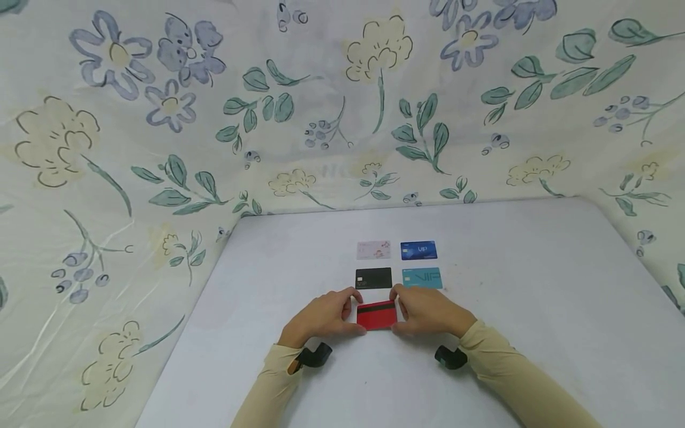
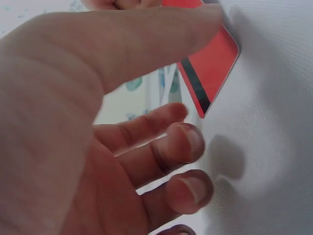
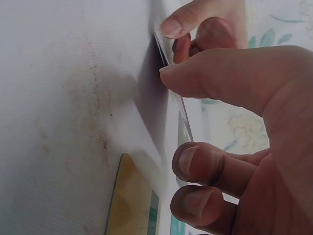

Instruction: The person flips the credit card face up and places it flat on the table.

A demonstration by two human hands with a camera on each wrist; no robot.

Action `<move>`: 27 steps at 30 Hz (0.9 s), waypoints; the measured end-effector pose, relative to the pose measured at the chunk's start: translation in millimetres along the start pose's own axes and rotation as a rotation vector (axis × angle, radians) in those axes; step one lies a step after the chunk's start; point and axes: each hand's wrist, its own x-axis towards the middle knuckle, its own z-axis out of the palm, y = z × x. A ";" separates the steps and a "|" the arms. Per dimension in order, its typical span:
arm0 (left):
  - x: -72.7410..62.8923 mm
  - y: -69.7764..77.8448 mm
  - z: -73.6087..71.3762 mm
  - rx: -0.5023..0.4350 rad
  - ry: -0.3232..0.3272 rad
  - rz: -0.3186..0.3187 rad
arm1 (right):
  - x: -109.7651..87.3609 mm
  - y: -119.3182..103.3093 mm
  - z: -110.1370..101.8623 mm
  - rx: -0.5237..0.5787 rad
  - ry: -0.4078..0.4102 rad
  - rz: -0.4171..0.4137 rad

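A red card (image 1: 377,317) with a dark stripe along its far edge is held by its two short sides, low over the white table. My left hand (image 1: 330,315) grips its left end, thumb at the near corner and index finger at the far one. At the right end my right hand (image 1: 428,309) holds the matching corners. Beyond it lie a black card (image 1: 373,278) and a teal card (image 1: 422,277), whose near edge meets my right hand. A yellowish card (image 3: 128,200) shows in the right wrist view, hidden under that hand in the head view.
Farther back lie a pale pink card (image 1: 373,249) and a blue card (image 1: 419,250), side by side. A flower-patterned cloth (image 1: 332,107) hangs behind and to the left of the white table (image 1: 524,267). Dark wrist cameras (image 1: 316,355) sit on both wrists.
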 end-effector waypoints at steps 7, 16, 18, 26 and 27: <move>-1.1 8.4 -1.1 0.007 0.033 0.007 | -1.9 -1.3 -1.5 0.002 0.010 -0.020; 0.6 20.1 0.9 0.037 0.046 0.044 | -3.5 -3.0 -5.1 -0.015 0.038 -0.063; 1.1 21.7 2.0 0.043 0.050 0.057 | -3.9 -3.2 -5.6 -0.019 0.043 -0.072; 5.0 26.0 6.5 0.068 0.058 0.085 | -6.3 -5.2 -7.9 -0.025 0.070 -0.103; 5.4 26.4 6.6 0.069 0.060 0.086 | -6.6 -5.6 -8.2 -0.024 0.071 -0.104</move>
